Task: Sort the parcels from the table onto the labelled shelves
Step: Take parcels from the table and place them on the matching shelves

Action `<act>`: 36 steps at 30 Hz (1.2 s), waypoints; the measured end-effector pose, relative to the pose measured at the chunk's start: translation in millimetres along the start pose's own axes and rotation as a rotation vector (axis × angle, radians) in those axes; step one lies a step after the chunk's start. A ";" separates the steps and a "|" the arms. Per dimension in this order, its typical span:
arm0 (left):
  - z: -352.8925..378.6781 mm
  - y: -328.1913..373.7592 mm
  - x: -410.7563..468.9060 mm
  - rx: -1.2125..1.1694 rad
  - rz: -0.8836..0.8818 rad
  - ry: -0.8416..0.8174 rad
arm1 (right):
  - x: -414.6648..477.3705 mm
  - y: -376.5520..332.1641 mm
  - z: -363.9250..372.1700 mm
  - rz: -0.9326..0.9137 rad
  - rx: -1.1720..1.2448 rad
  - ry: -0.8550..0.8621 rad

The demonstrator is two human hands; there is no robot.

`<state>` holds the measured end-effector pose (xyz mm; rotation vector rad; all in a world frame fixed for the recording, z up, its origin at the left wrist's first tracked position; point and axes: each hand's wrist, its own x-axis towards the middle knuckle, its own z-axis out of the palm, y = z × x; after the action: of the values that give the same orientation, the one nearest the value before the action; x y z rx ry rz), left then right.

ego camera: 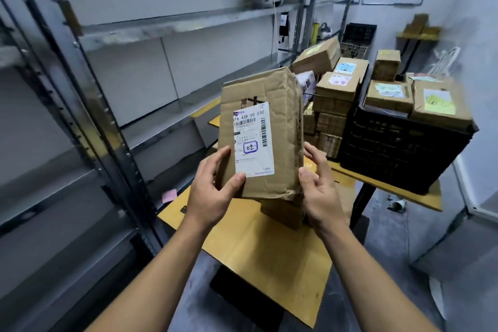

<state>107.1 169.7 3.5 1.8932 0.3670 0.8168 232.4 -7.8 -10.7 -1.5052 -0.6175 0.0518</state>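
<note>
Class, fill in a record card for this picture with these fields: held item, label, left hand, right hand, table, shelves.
held item: crumpled cardboard parcel, upright above the table
label: white shipping sticker, "22" handwritten in a box
left hand: grips parcel's lower left, thumb on label
right hand: holds parcel's right edge
table: more parcels stacked, some on a black crate
shelves: metal, on the left

Crumpled brown cardboard parcel [272,105], held upright above the yellow wooden table [269,259] between the left hand [213,191] and right hand [322,194], its white shipping label [252,140] with barcodes and a blue-boxed handwritten mark facing the camera. Further brown cardboard parcels [336,89] lie stacked at the table's far end, several atop a black plastic crate [398,153]; grey metal shelves [161,27] stand at left.
</note>
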 end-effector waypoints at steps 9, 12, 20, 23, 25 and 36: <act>-16.5 20.2 -31.9 0.306 0.054 0.219 | 4.9 -26.0 10.1 0.042 0.056 -0.352; -16.1 25.3 -47.8 0.342 0.027 0.283 | 0.0 -27.4 15.2 0.050 0.040 -0.410; -35.6 28.4 -101.7 0.461 -0.053 0.450 | -25.0 -25.8 51.3 0.048 0.091 -0.541; -47.5 31.9 -121.6 0.503 -0.078 0.523 | -36.9 -30.8 69.9 0.053 0.109 -0.607; -58.5 34.4 -133.2 0.533 -0.089 0.562 | -45.4 -34.8 84.5 0.048 0.157 -0.633; -160.0 40.3 -184.8 0.652 -0.148 0.667 | -100.1 -70.0 196.3 0.066 0.298 -0.723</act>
<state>-140.0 153.9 13.0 2.0828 1.2964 1.3291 43.5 123.9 9.0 -1.1938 -1.0782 0.7319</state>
